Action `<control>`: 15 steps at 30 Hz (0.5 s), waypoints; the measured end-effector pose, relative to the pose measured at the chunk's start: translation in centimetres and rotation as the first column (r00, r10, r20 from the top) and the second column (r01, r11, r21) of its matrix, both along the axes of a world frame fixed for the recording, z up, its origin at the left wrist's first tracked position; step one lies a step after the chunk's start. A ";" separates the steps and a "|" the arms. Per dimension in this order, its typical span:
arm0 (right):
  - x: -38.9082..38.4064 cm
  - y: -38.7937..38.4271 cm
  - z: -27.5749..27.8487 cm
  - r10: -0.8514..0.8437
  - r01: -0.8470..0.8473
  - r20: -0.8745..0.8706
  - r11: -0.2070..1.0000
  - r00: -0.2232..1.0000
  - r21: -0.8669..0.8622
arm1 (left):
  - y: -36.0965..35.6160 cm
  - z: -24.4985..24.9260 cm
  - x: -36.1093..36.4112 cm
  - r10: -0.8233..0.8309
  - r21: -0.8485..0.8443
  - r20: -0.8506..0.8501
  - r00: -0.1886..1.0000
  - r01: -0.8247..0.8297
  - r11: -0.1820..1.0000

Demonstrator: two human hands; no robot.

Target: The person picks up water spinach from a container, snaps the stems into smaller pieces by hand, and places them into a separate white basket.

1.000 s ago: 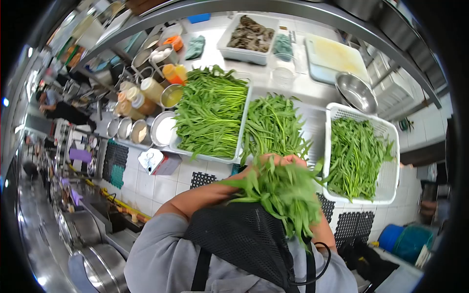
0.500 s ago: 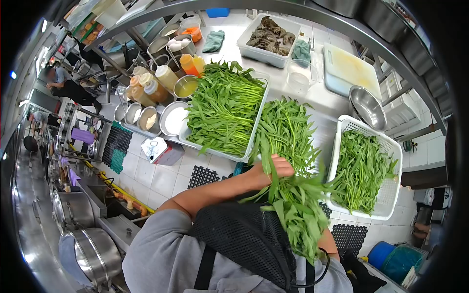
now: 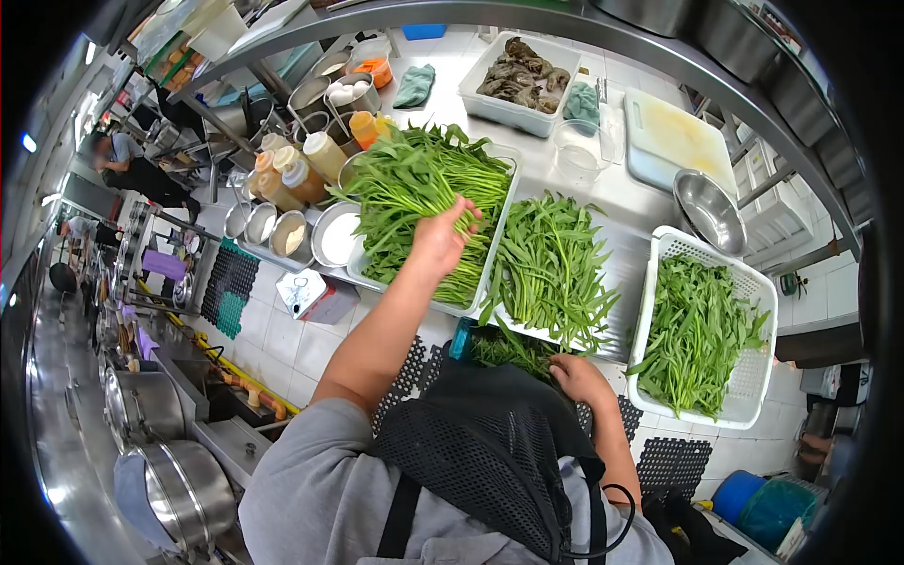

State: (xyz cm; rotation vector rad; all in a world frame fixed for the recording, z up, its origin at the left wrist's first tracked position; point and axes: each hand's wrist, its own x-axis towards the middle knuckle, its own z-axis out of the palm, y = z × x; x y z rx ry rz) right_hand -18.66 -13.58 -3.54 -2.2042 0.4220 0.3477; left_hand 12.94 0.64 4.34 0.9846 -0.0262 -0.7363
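My left hand is closed around the stems of a bunch of leafy greens, long-stemmed like water spinach. It holds them over a rectangular tray piled with the same greens. Low by the table edge, my right hand has its fingers curled beside a teal bin with green trimmings inside. What those fingers grip, if anything, is hidden. Between the tray and a white perforated basket lies a loose pile of greens. More cut greens fill the basket.
Squeeze bottles and metal containers of seasonings stand left of the tray. Behind are a tub of shrimp, a clear container, cutting boards and a steel bowl. A metal shelf rail crosses overhead.
My left hand has moved from the loose pile up and left to the tray, now with a bunch of greens. The greens draped before my chest are gone, uncovering my right hand and the bin.
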 end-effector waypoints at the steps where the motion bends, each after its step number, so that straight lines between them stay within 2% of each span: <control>1: -0.2 -0.1 -0.2 -0.015 0.015 -0.035 1.000 0.999 0.023 | -0.3 -0.2 0.9 0.062 0.002 -0.004 0.998 -0.062 0.998; 3: -0.4 -0.1 -0.2 -0.016 0.017 -0.079 1.000 0.997 0.002 | -0.9 -1.3 2.1 0.122 0.003 -0.005 0.993 -0.122 0.993; 5: -0.6 0.0 -0.3 -0.021 0.019 -0.123 1.000 0.992 -0.020 | -1.7 -3.0 2.6 0.096 -0.006 -0.244 0.965 -0.100 0.995; 9: -0.4 0.9 -0.6 -0.004 0.002 -0.179 1.000 0.984 -0.015 | -3.2 -6.4 1.9 0.040 0.017 -0.412 0.910 -0.036 0.999; 11: -0.6 1.4 -0.6 -0.012 0.012 -0.184 1.000 0.983 -0.001 | -3.6 -6.9 2.1 0.051 0.045 -0.403 0.914 -0.036 0.998; 15: -1.0 2.0 -1.3 -0.002 0.003 -0.118 1.000 0.993 0.008 | -4.0 -6.3 2.1 0.109 -0.036 -0.419 0.901 -0.137 0.990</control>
